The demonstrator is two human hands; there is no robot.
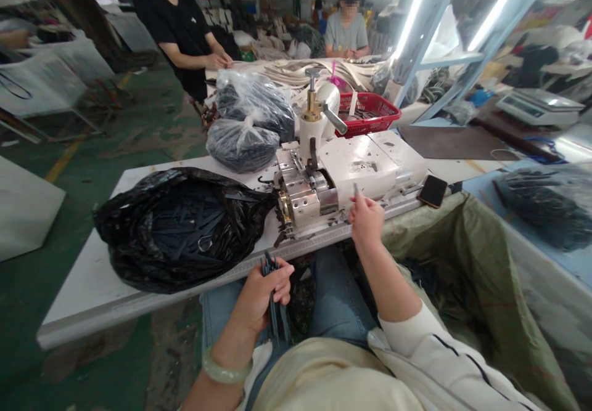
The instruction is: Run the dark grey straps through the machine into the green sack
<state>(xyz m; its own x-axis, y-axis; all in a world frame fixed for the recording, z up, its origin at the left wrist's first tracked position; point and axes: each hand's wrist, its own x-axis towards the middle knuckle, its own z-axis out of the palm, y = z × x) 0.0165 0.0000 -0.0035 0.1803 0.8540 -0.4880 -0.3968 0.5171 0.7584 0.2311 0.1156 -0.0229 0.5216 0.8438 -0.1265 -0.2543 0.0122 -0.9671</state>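
My left hand point(269, 288) is closed around a bundle of dark strips point(277, 321) above my lap, in front of the table edge. My right hand point(366, 217) is pinched and raised at the front of the white machine point(356, 164); a small greyish piece point(356, 189) sticks up from its fingertips. The machine's metal head point(300, 195) lies to the left of my right hand. Left of the machine, an open black plastic bag point(124, 244) holds many dark strips point(185, 223).
Tied clear bags point(243, 143) and a red basket point(370, 112) stand behind the machine. A phone point(432, 190) lies at the right. Green sacking point(481, 244) hangs beside my right arm. Two people point(178, 29) work across the table point(74, 294).
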